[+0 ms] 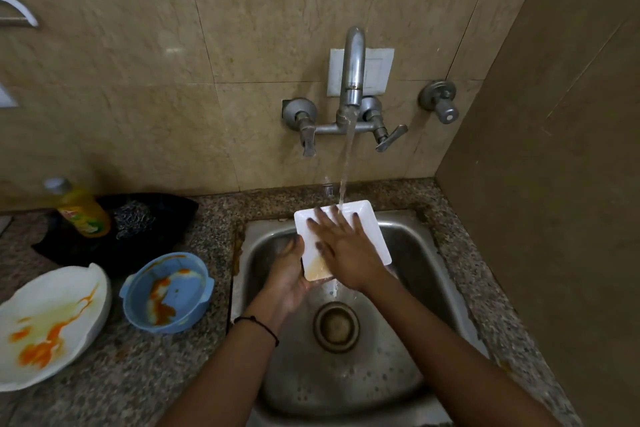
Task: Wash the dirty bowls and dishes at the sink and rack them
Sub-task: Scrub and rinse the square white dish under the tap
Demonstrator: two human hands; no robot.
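**Ravi:** Fingers of the right hand lie spread flat on the square white dish, rubbing its face under the tap stream. The left hand is clamped on the dish's near-left edge, holding it tilted over the sink.

**Mina:** What could go wrong?

**Ravi:** I'd judge the dish is wet and slick, and only one hand truly grips it. A hard rub could push it out of that hold and drop it into the steel basin. Water striking the tilted face may also splash onto the counter. An orange smear shows at the near corner, so racking it now would be too soon.

**Mina:** And the count?

**Ravi:** One square dish in hand. Two dirty pieces wait on the counter to the left: one blue bowl and one white plate, both sauce-stained. One yellow soap bottle, one steel scrubber. No rack in view.
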